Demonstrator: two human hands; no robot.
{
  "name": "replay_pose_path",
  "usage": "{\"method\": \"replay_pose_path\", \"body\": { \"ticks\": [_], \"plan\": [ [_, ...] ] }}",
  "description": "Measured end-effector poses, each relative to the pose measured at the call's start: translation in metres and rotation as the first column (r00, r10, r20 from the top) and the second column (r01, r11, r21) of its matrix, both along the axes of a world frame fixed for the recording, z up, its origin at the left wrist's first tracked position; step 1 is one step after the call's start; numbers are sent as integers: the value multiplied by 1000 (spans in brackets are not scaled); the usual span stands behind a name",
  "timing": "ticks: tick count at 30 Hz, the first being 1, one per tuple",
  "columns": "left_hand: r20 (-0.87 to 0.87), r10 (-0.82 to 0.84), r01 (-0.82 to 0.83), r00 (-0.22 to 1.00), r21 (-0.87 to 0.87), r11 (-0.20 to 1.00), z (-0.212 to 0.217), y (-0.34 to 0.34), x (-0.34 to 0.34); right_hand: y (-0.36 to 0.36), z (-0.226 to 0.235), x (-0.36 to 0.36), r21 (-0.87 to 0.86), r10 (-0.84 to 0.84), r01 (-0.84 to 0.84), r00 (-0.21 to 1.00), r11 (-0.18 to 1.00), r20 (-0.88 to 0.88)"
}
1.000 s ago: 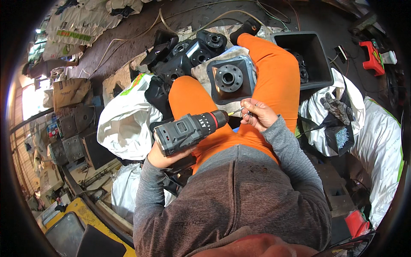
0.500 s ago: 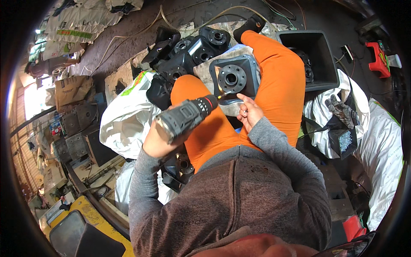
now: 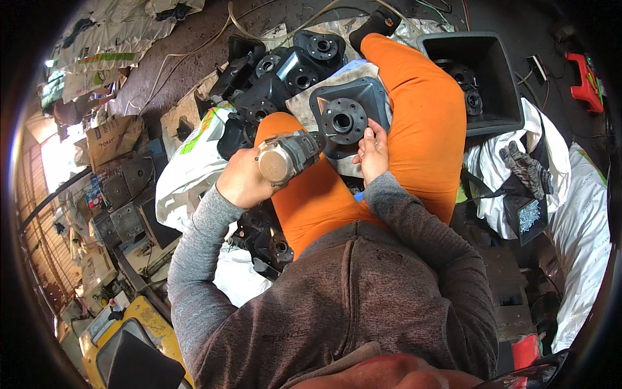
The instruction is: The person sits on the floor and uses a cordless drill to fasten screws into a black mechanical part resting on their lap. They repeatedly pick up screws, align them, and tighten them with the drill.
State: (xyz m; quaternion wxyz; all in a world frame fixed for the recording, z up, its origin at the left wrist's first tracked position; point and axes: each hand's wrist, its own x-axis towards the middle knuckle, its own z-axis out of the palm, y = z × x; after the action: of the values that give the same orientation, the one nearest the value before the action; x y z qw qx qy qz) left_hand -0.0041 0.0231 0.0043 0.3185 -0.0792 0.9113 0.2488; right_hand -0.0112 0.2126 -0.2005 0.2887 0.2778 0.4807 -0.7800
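Note:
My left hand [image 3: 249, 178] is wrapped round the grip of a grey cordless drill [image 3: 285, 159]. The drill's black nose points at the lower left rim of a round flange with a hole in its middle [image 3: 342, 122]. That flange sits on a black moulded part [image 3: 369, 97] with a square, flared base, lying between my knees. Close by the flange's lower right edge is my right hand [image 3: 374, 155], one finger reaching toward the rim and the others curled. Whatever those curled fingers hold is too small to make out.
Several similar black parts [image 3: 301, 78] are heaped beyond my left knee. A black bin [image 3: 505, 84] with parts inside stands right. Nearby are a patterned glove [image 3: 525, 170], a small black tray of screws [image 3: 529, 217] and white sacks [image 3: 580, 240]. Hoses [image 3: 178, 58] cross the floor.
The drill has swung right and its nose has come to the flange's rim. My right hand has moved up beside the flange. The view has shifted slightly.

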Motion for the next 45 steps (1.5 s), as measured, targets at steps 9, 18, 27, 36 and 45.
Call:
{"method": "replay_pose_path", "body": {
  "ticks": [9, 18, 27, 36, 45],
  "plan": [
    [55, -86, 86, 995, 13, 996, 14, 17, -20, 1, 1, -5, 3, 66, -66, 997, 998, 37],
    [6, -75, 75, 997, -6, 997, 9, 16, -18, -1, -8, -3, 16, 79, -81, 993, 997, 84],
    [14, -126, 126, 992, -7, 992, 3, 11, -17, 0, -5, -5, -23, 59, -57, 993, 998, 105],
    [70, -85, 82, 994, 40, 996, -2, 12, -33, -1, -4, -6, -42, 59, -54, 990, 998, 125],
    [86, -122, 121, 989, 20, 993, -14, 23, -26, 2, -6, -2, -26, 79, -77, 992, 997, 101]
  ]
}}
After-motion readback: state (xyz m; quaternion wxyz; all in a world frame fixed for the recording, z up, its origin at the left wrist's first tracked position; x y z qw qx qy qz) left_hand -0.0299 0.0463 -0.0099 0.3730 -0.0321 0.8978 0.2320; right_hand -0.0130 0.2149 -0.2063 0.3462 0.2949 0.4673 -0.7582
